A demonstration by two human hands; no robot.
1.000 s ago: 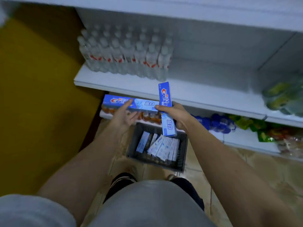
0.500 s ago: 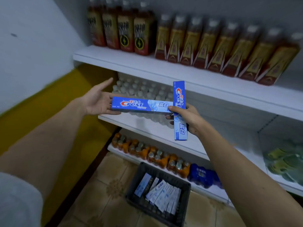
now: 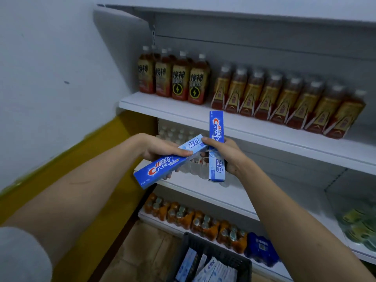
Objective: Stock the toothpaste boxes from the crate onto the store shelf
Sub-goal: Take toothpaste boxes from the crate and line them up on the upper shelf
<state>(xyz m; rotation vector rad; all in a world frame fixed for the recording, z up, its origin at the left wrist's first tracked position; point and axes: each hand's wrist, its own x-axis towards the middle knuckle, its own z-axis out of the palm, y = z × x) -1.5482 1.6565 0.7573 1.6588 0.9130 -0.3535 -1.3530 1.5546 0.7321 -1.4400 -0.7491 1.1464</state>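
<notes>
My left hand (image 3: 162,151) grips a blue toothpaste box (image 3: 162,165) that slants down to the left, thumb across its top. My right hand (image 3: 221,153) holds a second blue toothpaste box (image 3: 216,127) upright; the thumb also pinches the far end of the slanted box. Both boxes hover in front of the white store shelf (image 3: 264,129) that carries brown drink bottles. On the floor below stands the dark crate (image 3: 242,261), with several more toothpaste boxes (image 3: 207,269) lying in it.
Brown drink bottles (image 3: 284,96) fill the upper shelf. Clear water bottles (image 3: 179,135) stand on the shelf behind the hands, orange bottles (image 3: 195,220) and a blue pack (image 3: 260,249) on the lowest one. A white and yellow wall (image 3: 61,98) closes the left side.
Both hands and the view have risen from the crate to the shelves. The left hand, open under the flat box before, now grips it, and that box has tilted down to the left.
</notes>
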